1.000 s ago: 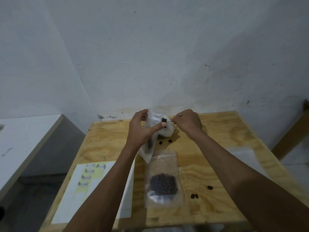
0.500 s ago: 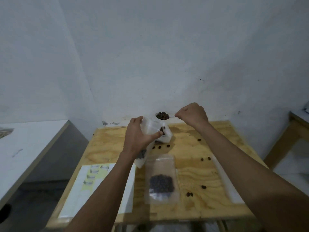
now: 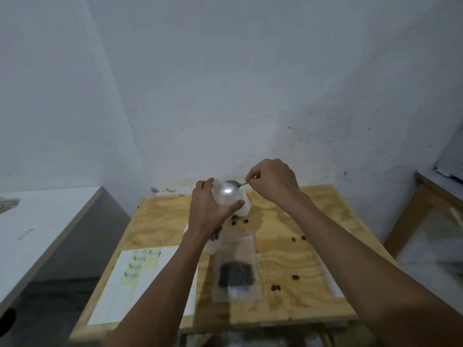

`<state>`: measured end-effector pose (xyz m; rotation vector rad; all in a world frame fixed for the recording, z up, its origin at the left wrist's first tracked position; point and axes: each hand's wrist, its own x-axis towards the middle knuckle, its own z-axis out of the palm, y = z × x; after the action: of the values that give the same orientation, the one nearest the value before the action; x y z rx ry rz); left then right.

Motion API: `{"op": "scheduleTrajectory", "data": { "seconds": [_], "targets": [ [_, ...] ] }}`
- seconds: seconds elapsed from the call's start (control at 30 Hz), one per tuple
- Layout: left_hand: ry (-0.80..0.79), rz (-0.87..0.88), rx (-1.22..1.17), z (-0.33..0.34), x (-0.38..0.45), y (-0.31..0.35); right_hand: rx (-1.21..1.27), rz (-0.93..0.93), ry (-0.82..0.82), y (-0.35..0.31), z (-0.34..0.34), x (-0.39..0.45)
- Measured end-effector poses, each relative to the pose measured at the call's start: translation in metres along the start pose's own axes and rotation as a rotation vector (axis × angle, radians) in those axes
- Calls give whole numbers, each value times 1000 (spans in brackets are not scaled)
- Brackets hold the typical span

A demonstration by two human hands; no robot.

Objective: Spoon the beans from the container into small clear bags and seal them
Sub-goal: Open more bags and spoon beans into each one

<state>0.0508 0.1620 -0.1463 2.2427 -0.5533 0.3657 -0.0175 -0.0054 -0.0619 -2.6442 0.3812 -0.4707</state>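
Observation:
My left hand [image 3: 208, 209] grips a small clear bag [image 3: 226, 195] and holds its mouth open above the wooden table [image 3: 288, 254]. A few dark beans show in the bag's lower end [image 3: 216, 233], below my wrist. My right hand [image 3: 271, 182] pinches the handle of a metal spoon [image 3: 236, 184], whose bowl sits at the bag's mouth. A white container [image 3: 245, 209] stands just behind the bag, mostly hidden. A second clear bag [image 3: 235, 270] with a heap of beans lies flat nearer to me.
Loose beans [image 3: 275, 287] lie scattered on the table's right half. A white sheet with yellow label strips [image 3: 140, 271] lies at the front left, a pale flat sheet [image 3: 334, 281] by the right edge. A white side table [image 3: 45, 229] stands left, a wooden frame [image 3: 411, 221] right.
The spoon came up out of the container heaped with beans and now sits at the mouth of the bag. My left hand turned the bag's opening up towards me.

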Motion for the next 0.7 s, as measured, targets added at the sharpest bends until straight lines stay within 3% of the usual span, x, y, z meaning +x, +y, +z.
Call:
{"op": "scheduleTrajectory", "data": {
  "seconds": [0.2, 0.47, 0.7],
  "targets": [
    [31, -37, -31, -5, 1, -7, 128, 162, 121, 16, 2, 0],
    [65, -100, -127, -5, -9, -13, 107, 366, -9, 39, 69, 5],
    [68, -84, -223, 0, -10, -15, 165, 375, -88, 25, 102, 22]
  ]
}}
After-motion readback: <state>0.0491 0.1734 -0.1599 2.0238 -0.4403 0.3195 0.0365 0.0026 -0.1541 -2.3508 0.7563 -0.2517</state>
